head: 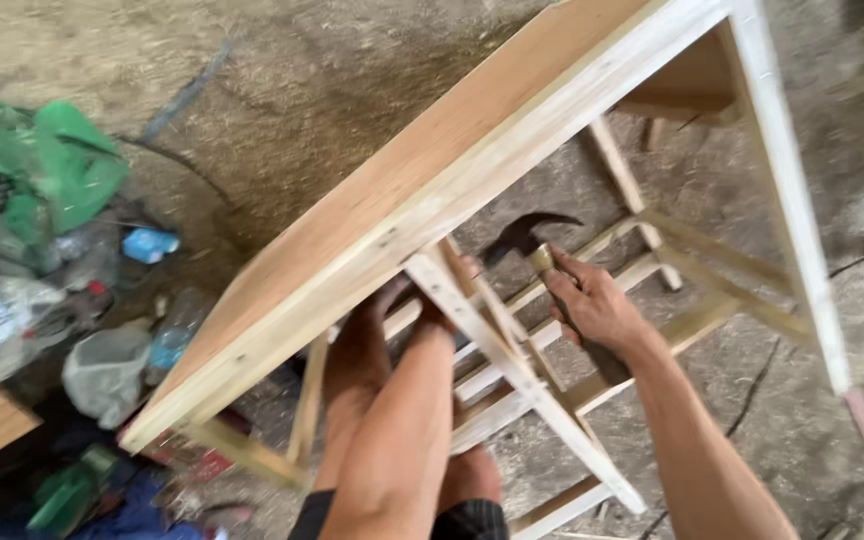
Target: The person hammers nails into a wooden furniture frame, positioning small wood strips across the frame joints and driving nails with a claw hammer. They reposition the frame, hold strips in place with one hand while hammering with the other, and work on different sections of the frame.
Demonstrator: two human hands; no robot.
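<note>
Head view showed my right hand (pixel 592 305) gripping a claw hammer (pixel 524 238) under the tilted wooden table (pixel 402 190). My left hand (pixel 432 310) steadied its leg (pixel 512 370), fingers hidden; next, I judged, a careful strike.

A green plastic bag (pixel 47 160), clear bags (pixel 2 315) and a plastic bottle (pixel 174 330) lie heaped at the left on the sawdust-strewn floor (pixel 332 70).

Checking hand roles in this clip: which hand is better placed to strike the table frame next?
Probably the right hand: it grips the hammer beside the wooden leg. The left hand reaches behind that leg.
</note>
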